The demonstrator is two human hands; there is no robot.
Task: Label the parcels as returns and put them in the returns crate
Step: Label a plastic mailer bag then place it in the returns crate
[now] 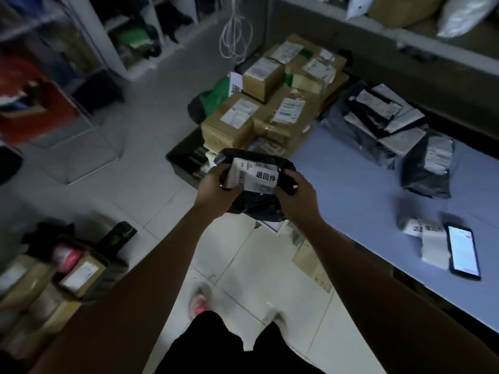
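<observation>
The black poly mailer (256, 207) is held in the air over the tiled floor (243, 265), at about waist height in front of the person. Its long axis runs from side to side between the two hands. The left hand (216, 188) grips the left end with the thumb pressed on the white shipping label, and the right hand (295, 194) curls round the right end. A white returns sticker (266, 176) printed with three black characters already lies on the mailer's upper face, between the thumbs. What I take to be the returns crate (183, 160), a dark open bin on the floor, lies straight ahead and slightly left, just beyond the mailer's far edge. That puts the left hand nearer to it. Taped cardboard cartons (232, 125) are heaped on and behind the crate, so free room seems to be only at its near left corner. To the right, a blue table (351, 190) carries a stack of grey and black mailers (378, 125), loose returns stickers (428, 230) and a lit phone (463, 252). White shelving (129, 36) stands far left, a white cable (235, 36) hangs ahead, and more boxes (75, 273) sit low on the left. The room is dim and its edges are blurred.
</observation>
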